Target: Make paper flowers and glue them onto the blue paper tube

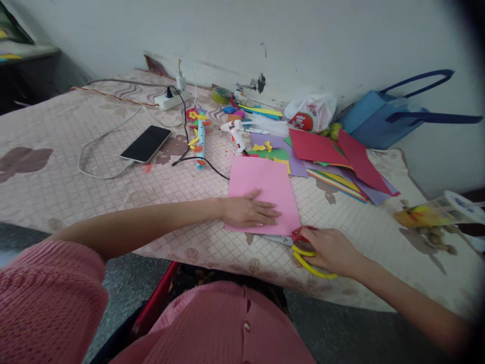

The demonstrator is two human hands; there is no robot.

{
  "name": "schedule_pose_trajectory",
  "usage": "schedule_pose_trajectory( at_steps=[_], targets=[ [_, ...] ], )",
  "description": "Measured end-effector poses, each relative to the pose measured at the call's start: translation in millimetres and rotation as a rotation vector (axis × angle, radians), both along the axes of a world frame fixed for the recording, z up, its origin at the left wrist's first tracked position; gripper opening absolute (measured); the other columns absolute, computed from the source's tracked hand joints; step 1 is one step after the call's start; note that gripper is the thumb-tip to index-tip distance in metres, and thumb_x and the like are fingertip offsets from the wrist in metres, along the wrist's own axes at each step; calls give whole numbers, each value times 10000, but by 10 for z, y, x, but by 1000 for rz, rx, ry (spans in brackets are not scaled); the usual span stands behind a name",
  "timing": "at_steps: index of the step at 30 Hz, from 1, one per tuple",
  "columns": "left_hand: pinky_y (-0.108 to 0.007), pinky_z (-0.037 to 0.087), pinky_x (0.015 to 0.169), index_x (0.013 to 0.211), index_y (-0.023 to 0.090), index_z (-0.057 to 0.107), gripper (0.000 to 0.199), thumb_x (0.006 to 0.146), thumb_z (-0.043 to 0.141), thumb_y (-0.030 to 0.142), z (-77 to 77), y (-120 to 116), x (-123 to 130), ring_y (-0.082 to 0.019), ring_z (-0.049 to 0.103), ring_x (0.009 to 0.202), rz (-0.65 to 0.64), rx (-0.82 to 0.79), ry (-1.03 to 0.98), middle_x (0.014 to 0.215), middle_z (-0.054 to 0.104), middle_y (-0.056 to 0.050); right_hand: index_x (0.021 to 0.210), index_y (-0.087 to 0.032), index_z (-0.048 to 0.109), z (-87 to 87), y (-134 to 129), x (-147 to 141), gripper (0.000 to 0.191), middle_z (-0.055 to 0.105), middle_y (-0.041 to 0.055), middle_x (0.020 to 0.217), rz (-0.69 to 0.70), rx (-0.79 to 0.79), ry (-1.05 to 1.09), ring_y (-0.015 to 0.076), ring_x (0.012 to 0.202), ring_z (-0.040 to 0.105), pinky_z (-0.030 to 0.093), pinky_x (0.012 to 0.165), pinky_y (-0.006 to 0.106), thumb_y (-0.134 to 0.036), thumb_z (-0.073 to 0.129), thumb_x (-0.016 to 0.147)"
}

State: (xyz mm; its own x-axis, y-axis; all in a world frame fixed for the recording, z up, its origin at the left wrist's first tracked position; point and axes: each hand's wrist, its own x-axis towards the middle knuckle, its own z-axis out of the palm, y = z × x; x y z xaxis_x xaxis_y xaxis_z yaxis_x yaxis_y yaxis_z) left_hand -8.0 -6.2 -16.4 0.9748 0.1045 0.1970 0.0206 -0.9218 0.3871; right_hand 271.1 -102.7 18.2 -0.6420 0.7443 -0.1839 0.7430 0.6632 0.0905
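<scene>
A sheet of pink paper (261, 177) lies on the table near its front edge. My left hand (248, 210) rests flat on the lower half of the sheet, fingers stretched to the right. At the sheet's lower right corner, my right hand (329, 247) grips a pair of scissors (314, 270) with red and yellow handles. The scissor blades point left along the paper's bottom edge and are partly hidden under it. Beyond the sheet stands a white glue gun (237, 134), and small yellow paper flowers (263, 146) lie on green and purple paper.
Red sheets (318, 148) cover a stack of coloured paper at the right. Behind are a blue bag (373, 119) and a white plastic bag (312, 111). A clear cup (435, 212) stands far right. Leftward lie a phone (147, 144), a power strip (172, 100), cables and a decorated blue stick (201, 141).
</scene>
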Motion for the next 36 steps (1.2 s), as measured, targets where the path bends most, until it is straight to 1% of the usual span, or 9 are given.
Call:
schedule_pose_trajectory(
  at_steps=[5, 8, 13, 18, 23, 25, 29, 36],
  targets=[
    [-414, -173, 1103, 1409, 292, 324, 459, 953, 272, 302, 19, -11, 0, -150, 173, 1407, 12, 20, 80, 1489, 300, 4, 964, -181, 499, 28, -15, -34, 332, 678, 41, 786, -29, -1, 13, 220, 689, 663, 345, 535, 276, -429, 597, 766],
    [-404, -164, 1108, 1405, 292, 332, 457, 952, 276, 310, 22, -13, -1, -147, 173, 1407, 14, 19, 82, 1491, 297, 9, 955, -182, 510, 58, -11, -101, 332, 680, 42, 789, -46, -7, 1, 224, 684, 660, 346, 539, 283, -441, 591, 764],
    [-441, -137, 1113, 1397, 297, 348, 450, 950, 300, 305, -9, 1, 0, -171, 219, 1395, 4, 22, 19, 1471, 340, -4, 949, -180, 516, 70, 10, -183, 330, 682, 48, 804, -45, -27, -9, 228, 723, 664, 355, 553, 279, -442, 592, 763],
    [-465, -109, 1116, 1390, 289, 363, 447, 947, 305, 295, -8, 1, -1, -185, 233, 1390, -4, 7, 4, 1460, 360, -15, 952, -175, 512, 41, 17, -160, 338, 684, 42, 796, -29, -31, 14, 215, 711, 664, 353, 546, 266, -435, 605, 757],
    [-432, -98, 1127, 1389, 306, 360, 445, 947, 305, 300, 6, -5, -5, -162, 207, 1398, 12, 0, 46, 1477, 326, 10, 954, -171, 512, 32, 19, -128, 294, 677, 37, 750, -17, -18, -10, 208, 677, 663, 344, 530, 261, -375, 607, 764],
    [-444, -110, 1123, 1389, 292, 363, 445, 949, 302, 300, 6, -5, -6, -171, 218, 1395, 8, 22, 41, 1475, 329, 4, 957, -175, 514, 41, 14, -142, 303, 681, 39, 779, -28, -26, -6, 214, 701, 666, 356, 542, 266, -380, 613, 758],
    [-471, -155, 1101, 1399, 256, 349, 453, 953, 282, 295, 1, -4, -7, -191, 220, 1395, -7, 56, 27, 1473, 334, -19, 967, -180, 512, 72, 1, -218, 354, 684, 44, 849, -51, -41, 3, 238, 761, 670, 387, 577, 290, -445, 613, 754],
    [-444, -165, 1101, 1401, 290, 339, 451, 954, 275, 302, 15, -13, -2, -168, 189, 1404, 6, 25, 50, 1481, 317, 5, 987, -182, 504, 82, 23, -313, 329, 685, 42, 861, -67, -72, -8, 249, 769, 674, 395, 588, 304, -414, 600, 774]
  ],
)
